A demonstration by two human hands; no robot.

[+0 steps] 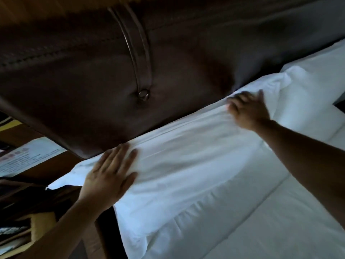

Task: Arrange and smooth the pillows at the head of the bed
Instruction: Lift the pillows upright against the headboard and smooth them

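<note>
A long white pillow (186,165) lies along the head of the bed, pressed against the dark brown padded headboard (93,81). My left hand (110,174) rests flat on the pillow's left end, fingers spread. My right hand (248,111) presses on the pillow's upper edge near its right end, fingers apart and slightly blurred. A second white pillow (313,85) sits further right, its corner overlapping the first. Neither hand grips the fabric.
White bedding (280,221) covers the mattress at the lower right. A wooden bedside unit (37,193) with a printed card (24,157) stands to the left, beside the bed. A metal strap and button (143,94) hang on the headboard.
</note>
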